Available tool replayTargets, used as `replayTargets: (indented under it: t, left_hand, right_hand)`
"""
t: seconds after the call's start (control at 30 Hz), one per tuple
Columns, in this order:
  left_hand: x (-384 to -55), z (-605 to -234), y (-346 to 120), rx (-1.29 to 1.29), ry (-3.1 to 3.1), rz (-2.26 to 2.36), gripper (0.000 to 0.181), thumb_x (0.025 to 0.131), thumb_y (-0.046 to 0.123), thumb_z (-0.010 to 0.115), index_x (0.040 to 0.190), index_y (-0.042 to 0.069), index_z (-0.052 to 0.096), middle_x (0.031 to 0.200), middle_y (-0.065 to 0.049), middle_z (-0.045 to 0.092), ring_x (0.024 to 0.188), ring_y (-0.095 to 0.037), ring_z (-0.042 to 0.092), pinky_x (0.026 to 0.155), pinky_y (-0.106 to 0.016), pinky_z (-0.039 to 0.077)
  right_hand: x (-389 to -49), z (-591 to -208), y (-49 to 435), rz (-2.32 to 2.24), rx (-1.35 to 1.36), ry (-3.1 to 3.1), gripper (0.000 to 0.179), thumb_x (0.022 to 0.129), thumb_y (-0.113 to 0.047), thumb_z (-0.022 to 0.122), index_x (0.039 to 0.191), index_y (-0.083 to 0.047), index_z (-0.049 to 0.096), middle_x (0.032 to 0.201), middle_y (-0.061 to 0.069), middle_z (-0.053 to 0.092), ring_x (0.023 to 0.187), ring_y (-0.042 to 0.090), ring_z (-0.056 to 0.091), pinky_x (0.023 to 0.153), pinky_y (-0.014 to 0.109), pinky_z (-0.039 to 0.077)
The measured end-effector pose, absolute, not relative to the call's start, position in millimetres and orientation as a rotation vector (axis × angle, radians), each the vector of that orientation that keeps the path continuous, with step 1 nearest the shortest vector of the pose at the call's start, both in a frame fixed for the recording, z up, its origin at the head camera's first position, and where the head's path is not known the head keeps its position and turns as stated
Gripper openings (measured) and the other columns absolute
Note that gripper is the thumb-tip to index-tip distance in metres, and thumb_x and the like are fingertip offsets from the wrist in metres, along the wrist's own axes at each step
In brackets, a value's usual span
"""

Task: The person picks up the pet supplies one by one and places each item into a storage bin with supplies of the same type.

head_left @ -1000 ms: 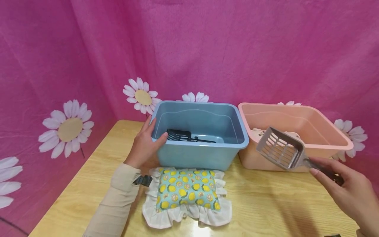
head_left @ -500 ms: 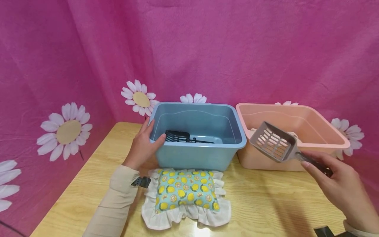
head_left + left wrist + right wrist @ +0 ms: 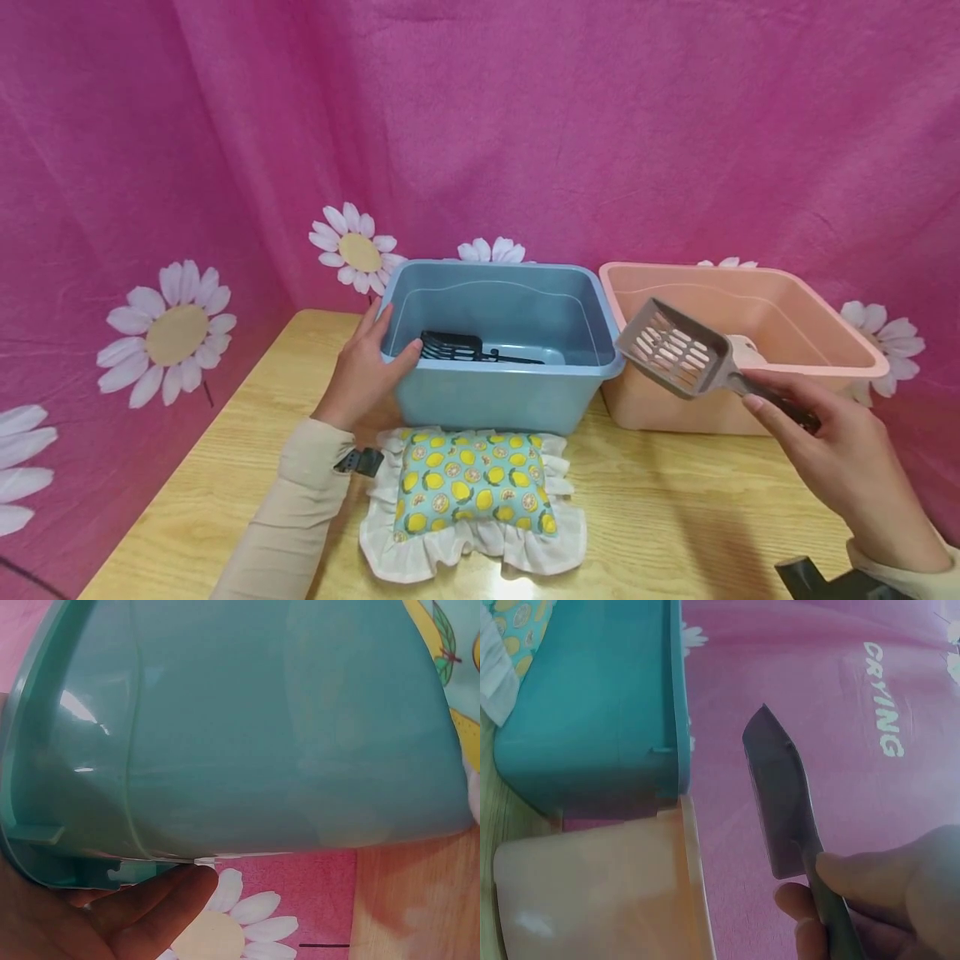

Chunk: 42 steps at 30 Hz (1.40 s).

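Observation:
My right hand (image 3: 840, 450) grips the handle of a grey-brown litter scoop (image 3: 675, 346). The slotted head of this scoop is held in the air over the front left part of a pink plastic bin (image 3: 825, 333), its tip close to the blue bin's right corner. At the front left corner of the blue plastic bin (image 3: 502, 400), my left hand (image 3: 363, 375) holds the rim, thumb at the front and fingers along the left side. Inside that bin lies a black slotted scoop (image 3: 453, 345). The pink bin contains a pale item (image 3: 744, 348), mostly hidden by the raised scoop.
A lemon-print cushion (image 3: 476, 483) with white ruffles lies on the wooden table (image 3: 637, 525) in front of the blue bin. Both bins stand side by side against a pink curtain (image 3: 525, 125) with white daisies.
My right hand has carried the grey-brown scoop leftward and slightly up, towards the blue bin. The left hand keeps its place on the rim, and the bins stay put.

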<state>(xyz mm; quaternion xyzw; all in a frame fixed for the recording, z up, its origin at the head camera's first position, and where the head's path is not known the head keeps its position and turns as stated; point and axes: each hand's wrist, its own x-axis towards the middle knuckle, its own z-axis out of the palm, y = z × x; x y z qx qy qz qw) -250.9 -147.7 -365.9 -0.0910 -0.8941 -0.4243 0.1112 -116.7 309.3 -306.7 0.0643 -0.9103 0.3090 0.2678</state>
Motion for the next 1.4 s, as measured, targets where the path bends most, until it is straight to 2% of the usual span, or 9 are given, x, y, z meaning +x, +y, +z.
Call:
replayTargets:
  t: [0.27, 0.47, 0.7, 1.0, 1.17, 1.4]
  left_hand:
    - [-251, -366, -147, -0.273, -2.624, -1.234, 0.084, 0.087, 0.053, 0.059, 0.154, 0.015, 0.024, 0.161, -0.002, 0.014, 0.138, -0.038, 0.032, 0.087, -0.056, 0.049]
    - [-251, -365, -148, -0.272, -2.620, -1.220, 0.084, 0.088, 0.053, 0.059, 0.154, 0.014, 0.025, 0.161, -0.002, 0.014, 0.138, -0.037, 0.031, 0.089, -0.057, 0.048]
    - [-252, -365, -147, -0.286, -2.610, -1.238, 0.085, 0.087, 0.053, 0.059, 0.154, 0.017, 0.023, 0.161, -0.001, 0.013, 0.138, -0.037, 0.031, 0.088, -0.056, 0.049]
    - [-251, -366, -147, -0.283, -2.610, -1.230, 0.085, 0.087, 0.054, 0.059, 0.154, 0.016, 0.024, 0.161, -0.002, 0.013, 0.138, -0.037, 0.030, 0.089, -0.057, 0.048]
    - [-250, -366, -148, -0.270, -2.615, -1.228, 0.084, 0.087, 0.054, 0.059, 0.154, 0.016, 0.024, 0.161, 0.000, 0.013, 0.139, -0.036, 0.030, 0.089, -0.056, 0.049]
    - [-251, -367, -148, -0.274, -2.615, -1.232, 0.085, 0.087, 0.054, 0.059, 0.154, 0.017, 0.023, 0.161, -0.002, 0.014, 0.138, -0.037, 0.031, 0.088, -0.057, 0.049]
  right_hand:
    - [-126, -304, 298, 0.911, 0.326, -2.391, 0.030, 0.084, 0.001, 0.071, 0.114, -0.005, 0.070, 0.092, -0.022, 0.065, 0.068, -0.002, 0.053, 0.056, 0.011, 0.041]
    - [-134, -301, 287, 0.937, 0.339, -2.397, 0.030, 0.085, -0.002, 0.071, 0.115, -0.008, 0.071, 0.094, -0.019, 0.067, 0.074, -0.002, 0.057, 0.061, 0.009, 0.043]
    - [-141, -298, 275, 0.918, 0.321, -2.433, 0.029, 0.087, -0.011, 0.071, 0.116, -0.014, 0.071, 0.095, -0.012, 0.067, 0.073, 0.000, 0.056, 0.060, 0.011, 0.043]
    - [-154, -299, 264, 0.983, 0.374, -2.462, 0.027, 0.089, -0.010, 0.069, 0.116, -0.010, 0.070, 0.101, 0.003, 0.069, 0.079, 0.001, 0.057, 0.064, 0.011, 0.046]
    - [-160, -301, 261, 1.039, 0.423, -2.456, 0.030, 0.088, -0.007, 0.069, 0.118, -0.008, 0.069, 0.109, 0.002, 0.068, 0.085, -0.002, 0.060, 0.070, 0.009, 0.048]
    - [-166, -303, 256, 1.042, 0.430, -2.456, 0.030, 0.088, -0.007, 0.069, 0.118, -0.006, 0.069, 0.104, 0.008, 0.068, 0.079, 0.000, 0.059, 0.066, 0.010, 0.048]
